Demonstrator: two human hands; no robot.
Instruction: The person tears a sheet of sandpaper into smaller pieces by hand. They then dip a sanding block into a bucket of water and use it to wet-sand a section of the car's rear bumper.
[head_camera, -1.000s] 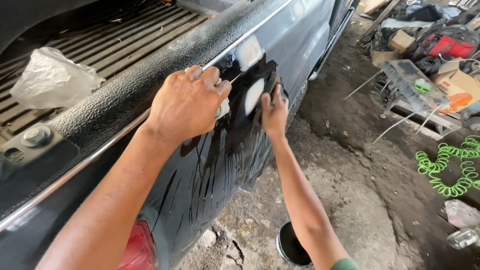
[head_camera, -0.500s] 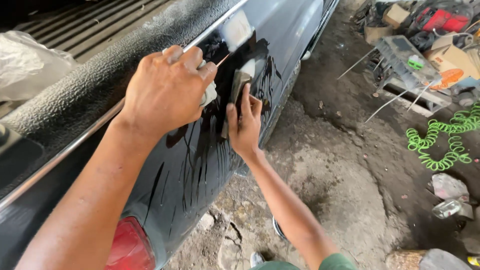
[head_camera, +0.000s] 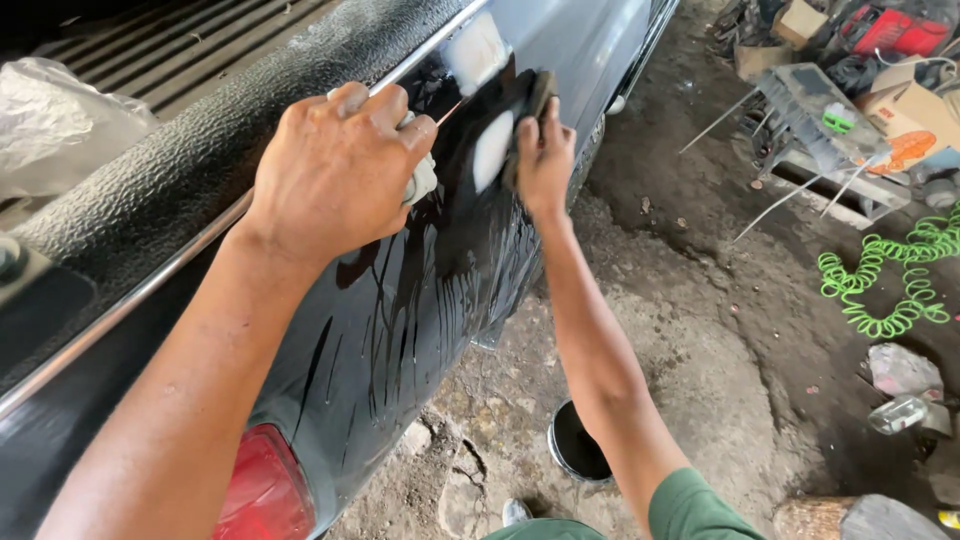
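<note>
Two hands are working on one wet truck side panel (head_camera: 420, 300): the right hand (head_camera: 545, 150) is pressing one upright sanding block (head_camera: 530, 110), the left hand (head_camera: 335, 170) is clutching one pale rag (head_camera: 422, 180).

A brown cardboard box (head_camera: 797, 20) stands at the top right among the clutter; a tan box with an orange patch (head_camera: 915, 125) lies at the right edge; a small green label (head_camera: 836, 121) sits on the grey slatted case (head_camera: 800, 105).

Pale rag (head_camera: 424, 180) mostly hidden under left hand (head_camera: 335, 170). Red tail light (head_camera: 262, 492) cut off by bottom edge. Bucket (head_camera: 572, 446) partly behind forearm.
</note>
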